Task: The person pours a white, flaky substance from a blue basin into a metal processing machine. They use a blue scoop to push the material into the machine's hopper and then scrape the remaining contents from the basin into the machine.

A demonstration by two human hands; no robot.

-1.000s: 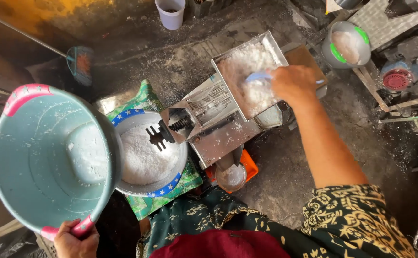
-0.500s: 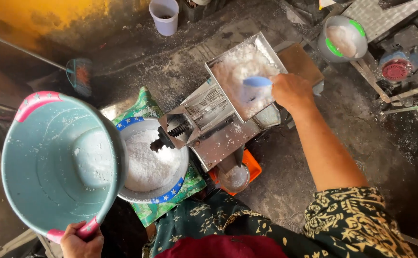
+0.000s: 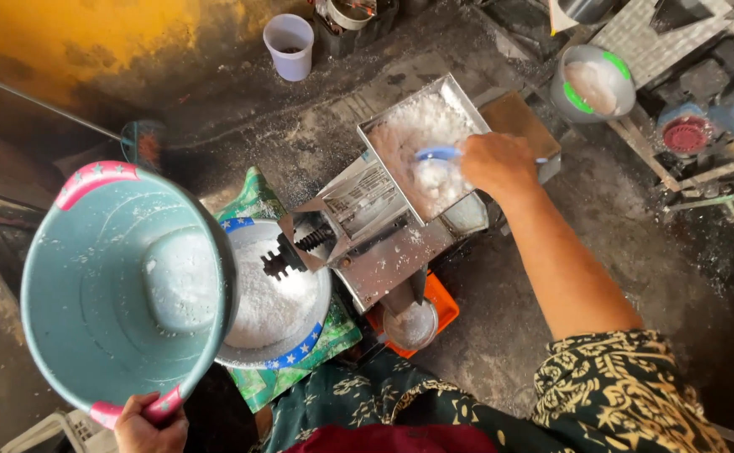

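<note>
Fingers of the right hand curl closed around a small blue scoop inside the steel hopper of the grating machine, pressing into white grated pulp. Left hand fingers grip the pink handle of a pale blue basin, tilted beside the machine's spout. Below the spout a star-rimmed bowl holds white gratings.
</note>
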